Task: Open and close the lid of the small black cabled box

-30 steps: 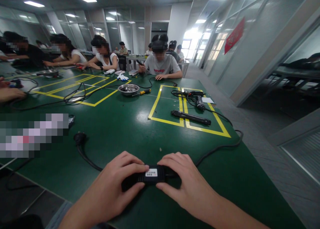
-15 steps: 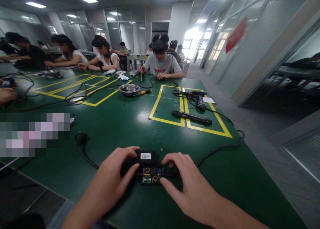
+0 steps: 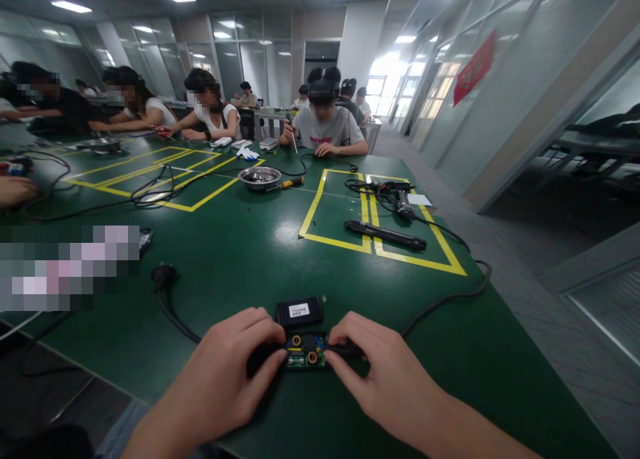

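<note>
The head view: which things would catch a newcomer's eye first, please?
The exposed circuit board, between the left hand and the right hand, stands out first. A black cover with a white label lies just beyond it. Farther off, yellow tape marks the green table.

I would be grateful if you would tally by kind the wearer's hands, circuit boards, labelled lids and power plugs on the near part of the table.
Hands, namely the bare left hand and bare right hand: 2
Rectangular green circuit board: 1
White-labelled black rectangular lid: 1
Black power plug: 1
Total: 5
</note>
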`<state>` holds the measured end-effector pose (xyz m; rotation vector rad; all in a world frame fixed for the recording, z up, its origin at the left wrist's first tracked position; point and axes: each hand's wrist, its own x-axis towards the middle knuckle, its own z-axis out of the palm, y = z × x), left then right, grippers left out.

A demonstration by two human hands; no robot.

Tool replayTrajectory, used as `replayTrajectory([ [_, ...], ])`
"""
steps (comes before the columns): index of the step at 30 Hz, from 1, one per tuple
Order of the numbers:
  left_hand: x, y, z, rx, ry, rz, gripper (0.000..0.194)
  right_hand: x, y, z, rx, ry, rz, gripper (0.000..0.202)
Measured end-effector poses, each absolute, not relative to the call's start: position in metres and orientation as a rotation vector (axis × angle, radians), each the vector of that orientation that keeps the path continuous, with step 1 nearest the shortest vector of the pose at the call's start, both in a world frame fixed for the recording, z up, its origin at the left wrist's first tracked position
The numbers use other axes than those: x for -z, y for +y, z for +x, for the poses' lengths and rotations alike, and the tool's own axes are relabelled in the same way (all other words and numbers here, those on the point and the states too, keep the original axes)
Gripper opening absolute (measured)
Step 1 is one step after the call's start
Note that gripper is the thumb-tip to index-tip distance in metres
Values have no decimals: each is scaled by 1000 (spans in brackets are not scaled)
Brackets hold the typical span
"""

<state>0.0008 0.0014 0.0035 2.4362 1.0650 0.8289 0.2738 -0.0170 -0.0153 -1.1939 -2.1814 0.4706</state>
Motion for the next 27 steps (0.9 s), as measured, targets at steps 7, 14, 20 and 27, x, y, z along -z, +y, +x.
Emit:
replayTrajectory([
  [7, -1, -1, -2, -941, 995, 2460, 16, 14, -18, 273, -412, -2167, -1144, 13],
  [14, -1, 1, -3, -902, 996, 2468, 23, 12, -16, 272, -431, -2185, -1195, 18],
  [20, 2, 3, -2, -949, 1099, 2582, 30, 11, -16, 272, -427, -2217, -1219, 20],
  [27, 13, 15, -8, -876, 1368, 2462, 27, 8, -18, 269, -435, -2217, -1270, 17],
])
